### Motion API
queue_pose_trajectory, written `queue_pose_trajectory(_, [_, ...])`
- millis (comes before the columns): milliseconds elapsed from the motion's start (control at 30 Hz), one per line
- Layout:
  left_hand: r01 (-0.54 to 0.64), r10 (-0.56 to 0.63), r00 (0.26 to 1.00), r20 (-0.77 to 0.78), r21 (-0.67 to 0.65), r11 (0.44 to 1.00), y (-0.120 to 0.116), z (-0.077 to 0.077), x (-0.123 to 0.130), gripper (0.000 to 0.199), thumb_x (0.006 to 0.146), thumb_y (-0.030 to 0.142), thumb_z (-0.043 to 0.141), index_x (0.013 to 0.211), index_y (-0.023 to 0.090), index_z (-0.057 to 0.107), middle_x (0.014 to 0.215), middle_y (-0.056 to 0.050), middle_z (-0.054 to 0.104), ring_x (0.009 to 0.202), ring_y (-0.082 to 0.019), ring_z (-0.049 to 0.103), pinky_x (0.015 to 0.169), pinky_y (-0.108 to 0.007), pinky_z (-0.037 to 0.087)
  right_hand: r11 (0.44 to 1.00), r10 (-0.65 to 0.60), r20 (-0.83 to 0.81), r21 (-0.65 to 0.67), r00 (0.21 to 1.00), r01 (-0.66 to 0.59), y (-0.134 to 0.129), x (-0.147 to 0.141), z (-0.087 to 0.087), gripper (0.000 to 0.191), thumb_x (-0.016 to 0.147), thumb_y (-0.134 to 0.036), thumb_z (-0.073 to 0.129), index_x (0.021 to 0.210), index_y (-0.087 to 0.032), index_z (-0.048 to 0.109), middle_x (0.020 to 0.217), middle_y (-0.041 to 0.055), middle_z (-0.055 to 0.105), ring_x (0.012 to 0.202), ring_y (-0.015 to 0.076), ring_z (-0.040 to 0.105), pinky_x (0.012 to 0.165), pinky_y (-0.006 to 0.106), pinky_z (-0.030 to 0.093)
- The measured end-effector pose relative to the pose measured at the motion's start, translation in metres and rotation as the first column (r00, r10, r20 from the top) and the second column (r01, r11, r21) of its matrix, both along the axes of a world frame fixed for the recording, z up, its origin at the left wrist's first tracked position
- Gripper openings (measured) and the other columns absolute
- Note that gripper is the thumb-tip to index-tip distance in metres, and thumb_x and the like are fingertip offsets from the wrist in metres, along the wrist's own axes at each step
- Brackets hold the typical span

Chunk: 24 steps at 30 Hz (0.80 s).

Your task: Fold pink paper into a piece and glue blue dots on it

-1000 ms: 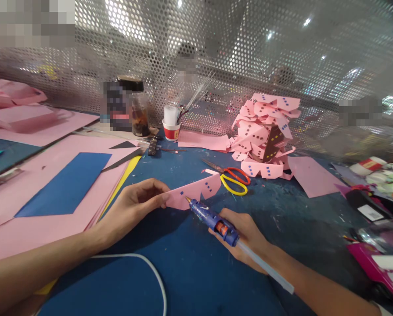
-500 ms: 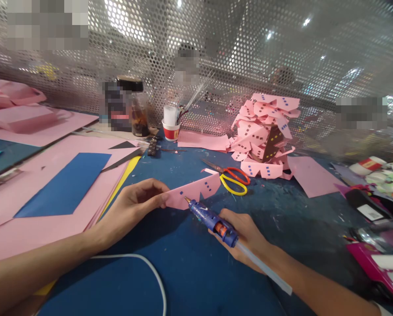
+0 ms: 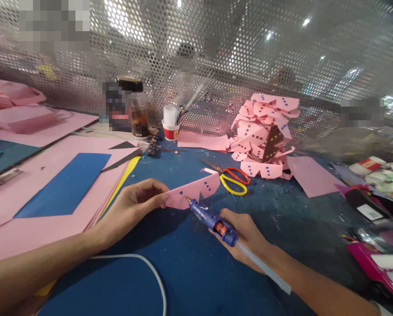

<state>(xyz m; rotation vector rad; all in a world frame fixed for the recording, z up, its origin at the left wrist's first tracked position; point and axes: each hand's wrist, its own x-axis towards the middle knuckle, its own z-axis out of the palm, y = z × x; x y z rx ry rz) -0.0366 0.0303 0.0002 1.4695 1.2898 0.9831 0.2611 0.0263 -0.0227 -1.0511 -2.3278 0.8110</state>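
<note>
Pinched between the thumb and fingers of my left hand (image 3: 143,199) is the left end of a pink paper strip (image 3: 191,186). The strip is cut to an angled shape with a notch in its lower edge and carries small dark blue squares. My right hand (image 3: 240,232) is closed around a blue glue gun (image 3: 212,221) with a pale glue stick (image 3: 265,268) poking out of its back. The gun's nozzle points at the strip near the squares; whether it touches the paper I cannot tell. Just beyond the strip's right end lie scissors (image 3: 234,180) with red and yellow handles.
A heap of pink cut papers (image 3: 257,136) stands at the back right. Pink sheets (image 3: 58,235) with a blue card (image 3: 66,184) on top lie left. A paper cup (image 3: 171,131) and a jar (image 3: 139,109) stand behind. A white cable (image 3: 150,265) curves in front.
</note>
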Motion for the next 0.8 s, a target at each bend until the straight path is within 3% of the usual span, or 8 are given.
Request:
queue_pose_trajectory(400, [-0.005, 0.005, 1.000, 0.019, 0.001, 1.000, -0.0002, -0.0003, 0.0005, 0.022, 0.085, 0.046, 0.068, 0.088, 0.024, 0.069, 0.082, 0.000, 0.068, 0.076, -0.016, 0.059, 0.067, -0.024, 0.044, 1.000, 0.013, 0.034, 0.011, 0.999, -0.013, 0.0000, 0.0005, 0.0000, 0.015, 0.087, -0.018, 0.063, 0.088, -0.022, 0.048, 0.073, -0.0067, 0.055, 0.061, 0.0090, 0.049, 0.059, 0.023, 0.030])
queue_pose_trajectory(800, [-0.003, 0.003, 1.000, 0.017, 0.004, 1.000, 0.0011, -0.0017, -0.0007, 0.022, 0.085, 0.046, 0.068, 0.088, 0.024, 0.069, 0.082, 0.000, 0.068, 0.076, -0.016, 0.058, 0.067, -0.024, 0.043, 1.000, -0.011, 0.000, 0.001, 1.000, 0.011, -0.0008, 0.0000, -0.0022, 0.020, 0.085, -0.014, 0.063, 0.084, -0.022, 0.045, 0.070, -0.0081, 0.050, 0.059, 0.0079, 0.042, 0.057, 0.022, 0.028])
